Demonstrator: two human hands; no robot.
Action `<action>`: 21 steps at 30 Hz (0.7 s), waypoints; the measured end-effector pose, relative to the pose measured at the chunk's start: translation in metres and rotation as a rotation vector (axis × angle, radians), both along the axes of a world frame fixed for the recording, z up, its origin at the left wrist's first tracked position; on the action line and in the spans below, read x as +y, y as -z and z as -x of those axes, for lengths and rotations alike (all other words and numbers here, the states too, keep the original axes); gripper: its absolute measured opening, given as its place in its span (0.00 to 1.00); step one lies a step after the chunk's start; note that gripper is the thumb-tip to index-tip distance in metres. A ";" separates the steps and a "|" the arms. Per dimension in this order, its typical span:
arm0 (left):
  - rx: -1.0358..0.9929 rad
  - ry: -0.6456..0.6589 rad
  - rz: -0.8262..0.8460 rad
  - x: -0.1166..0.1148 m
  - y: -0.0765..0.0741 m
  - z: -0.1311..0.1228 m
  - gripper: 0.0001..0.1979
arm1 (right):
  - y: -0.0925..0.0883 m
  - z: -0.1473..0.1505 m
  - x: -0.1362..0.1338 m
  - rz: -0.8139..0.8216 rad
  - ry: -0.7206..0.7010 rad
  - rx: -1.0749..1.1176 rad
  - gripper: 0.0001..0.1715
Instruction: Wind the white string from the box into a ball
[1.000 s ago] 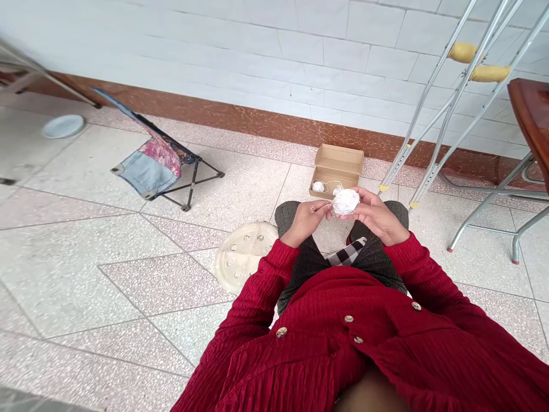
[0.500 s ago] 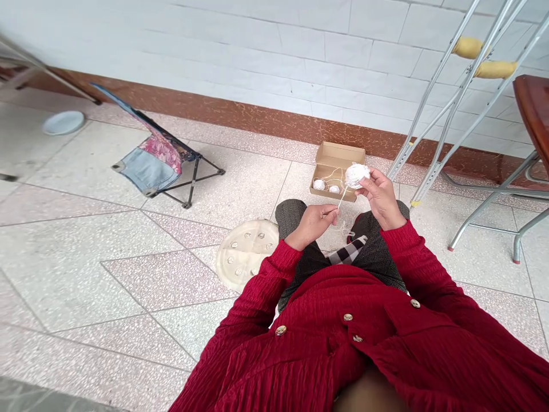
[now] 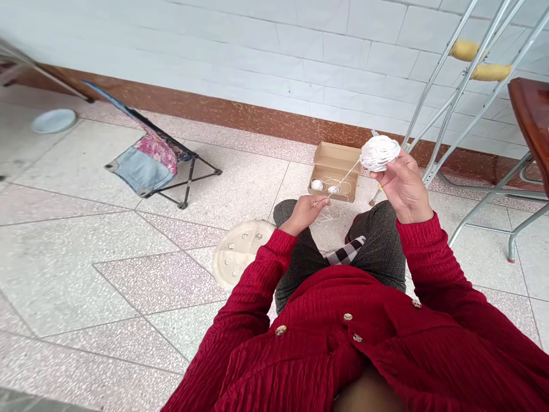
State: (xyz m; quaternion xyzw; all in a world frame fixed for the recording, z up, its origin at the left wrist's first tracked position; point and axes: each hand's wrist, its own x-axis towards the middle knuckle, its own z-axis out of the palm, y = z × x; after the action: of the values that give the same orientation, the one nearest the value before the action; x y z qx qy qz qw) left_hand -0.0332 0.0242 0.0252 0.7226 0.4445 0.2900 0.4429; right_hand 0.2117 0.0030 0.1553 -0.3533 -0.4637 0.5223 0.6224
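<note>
- Snarling around two small white yarn balls [image 3: 317, 185] in the open brown cardboard box [image 3: 340, 155] could be caused if the thin white strand [image 3: 349, 172] were jerked.
- The round white yarn ball [image 3: 380, 153] looks thickly, unevenly wound; it is held up right of the box, clamped in the right hand [image 3: 406, 186].
- The strand is pinched nearer the wearer than the box by the left hand [image 3: 307, 213].

rough yarn ball [image 3: 380, 153], matt cardbd box [image 3: 337, 156], shiny metal crutches [image 3: 491, 72], glossy wd seat [image 3: 532, 117]
</note>
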 end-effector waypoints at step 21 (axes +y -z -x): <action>-0.141 0.174 0.001 -0.017 -0.030 -0.043 0.20 | 0.056 0.016 0.032 0.102 0.149 -0.357 0.28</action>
State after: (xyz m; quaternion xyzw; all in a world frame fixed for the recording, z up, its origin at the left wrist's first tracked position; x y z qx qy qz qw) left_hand 0.0095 0.0068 0.0552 0.7360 0.3480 0.3004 0.4970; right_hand 0.1956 0.0352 0.0994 -0.5046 -0.5123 0.4264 0.5487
